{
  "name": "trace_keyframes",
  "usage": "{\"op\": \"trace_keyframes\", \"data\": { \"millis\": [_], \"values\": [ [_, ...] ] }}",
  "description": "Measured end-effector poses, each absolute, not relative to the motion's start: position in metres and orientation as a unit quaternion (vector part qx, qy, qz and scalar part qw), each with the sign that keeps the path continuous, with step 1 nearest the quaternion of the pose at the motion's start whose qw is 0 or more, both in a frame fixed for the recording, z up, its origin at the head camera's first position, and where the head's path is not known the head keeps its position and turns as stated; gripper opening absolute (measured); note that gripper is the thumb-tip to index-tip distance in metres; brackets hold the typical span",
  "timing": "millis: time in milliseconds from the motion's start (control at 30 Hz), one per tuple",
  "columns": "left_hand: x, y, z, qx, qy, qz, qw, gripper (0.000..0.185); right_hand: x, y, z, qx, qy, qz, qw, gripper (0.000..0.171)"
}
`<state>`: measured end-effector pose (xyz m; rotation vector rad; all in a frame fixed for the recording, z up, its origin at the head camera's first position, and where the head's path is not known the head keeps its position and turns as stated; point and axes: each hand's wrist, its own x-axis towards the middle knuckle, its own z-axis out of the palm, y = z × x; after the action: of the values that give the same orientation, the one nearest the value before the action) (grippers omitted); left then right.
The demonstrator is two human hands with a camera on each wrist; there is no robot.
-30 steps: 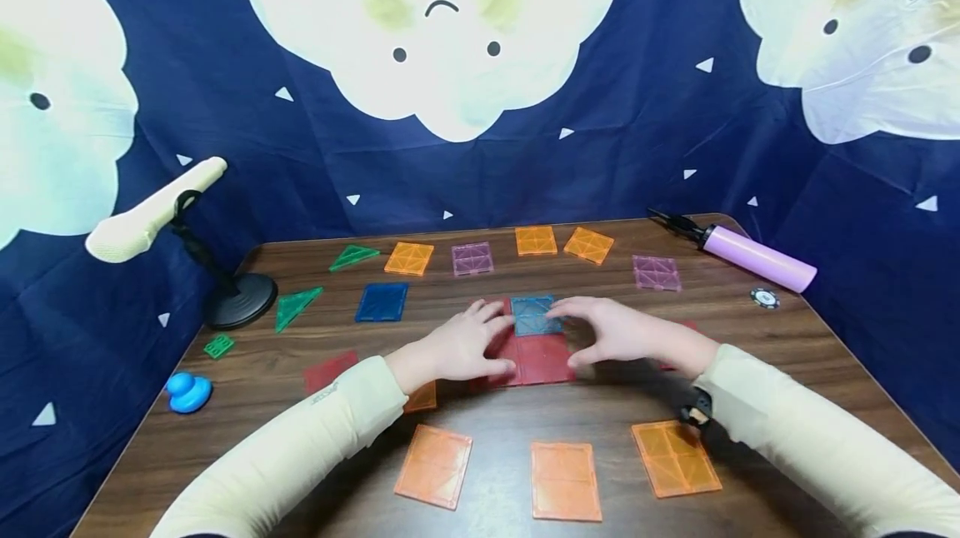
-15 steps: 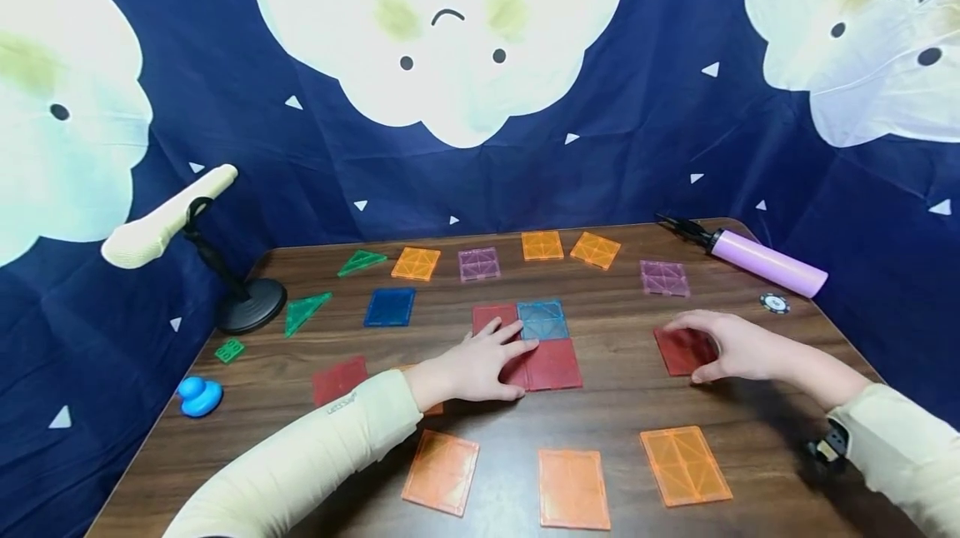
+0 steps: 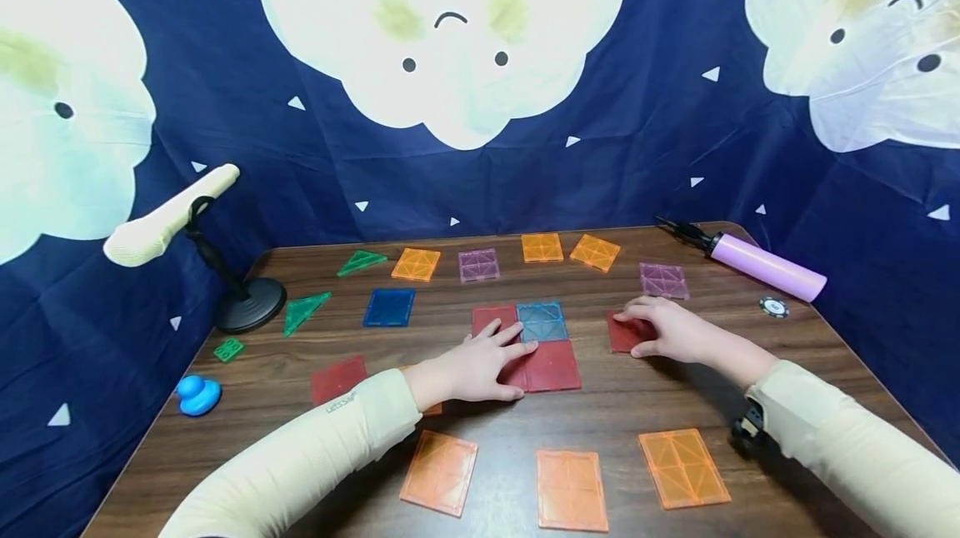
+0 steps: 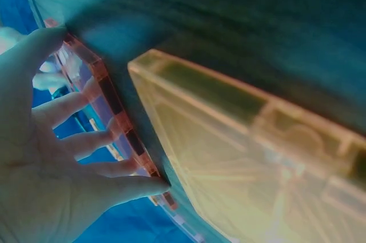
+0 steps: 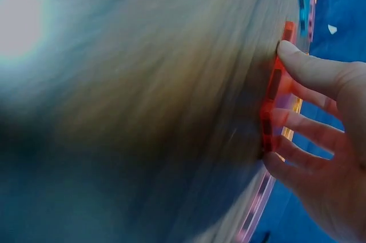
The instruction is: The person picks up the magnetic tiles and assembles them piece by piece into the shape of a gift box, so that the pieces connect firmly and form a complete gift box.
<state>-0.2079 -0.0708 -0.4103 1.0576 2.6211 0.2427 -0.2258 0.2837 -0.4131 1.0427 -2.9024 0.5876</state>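
Observation:
My left hand (image 3: 480, 367) lies with spread fingers over the left side of a block of magnetic tiles. The block has a red tile at upper left (image 3: 489, 316), a red tile at lower right (image 3: 555, 366) and a light blue tile (image 3: 542, 322) at upper right. The hand hides part of its left column. To the right of the block, my right hand (image 3: 675, 331) grips a separate red magnetic tile (image 3: 622, 336). In the right wrist view, thumb and fingers hold that tile's edges (image 5: 273, 86), low over the table.
Orange tiles (image 3: 572, 490) lie along the front, one partly under the left sleeve. Another red tile (image 3: 339, 380), a dark blue tile (image 3: 389, 307) and green triangles (image 3: 306, 311) are at left. A duck (image 3: 198, 396), a black stand (image 3: 251, 305) and a purple pump (image 3: 768, 266) flank them.
My right hand left the block, reached the red tile on the right, and has brought it leftward toward the block. My left hand stays on the block, fingers now further over it.

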Motion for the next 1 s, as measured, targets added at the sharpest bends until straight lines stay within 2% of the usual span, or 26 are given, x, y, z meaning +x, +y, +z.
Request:
{"op": "trace_keyframes", "data": {
  "millis": [367,667,867,1000],
  "values": [
    [-0.21,-0.072,-0.411,0.375,0.91,0.091,0.148,0.072,-0.257,0.235,-0.413,0.341,-0.924,0.171,-0.028,0.049],
    [-0.211,-0.068,-0.409,0.38,0.909,0.08,0.153,0.072,-0.256,0.227,-0.413,0.333,-0.926,0.173,-0.048,0.049],
    [-0.21,-0.07,-0.411,0.373,0.91,0.083,0.159,0.072,-0.245,0.236,-0.406,0.345,-0.909,0.23,-0.05,0.071],
    [-0.21,-0.07,-0.411,0.372,0.91,0.093,0.158,0.072,-0.22,0.254,-0.396,0.358,-0.887,0.288,-0.046,0.082]
  ]
}}
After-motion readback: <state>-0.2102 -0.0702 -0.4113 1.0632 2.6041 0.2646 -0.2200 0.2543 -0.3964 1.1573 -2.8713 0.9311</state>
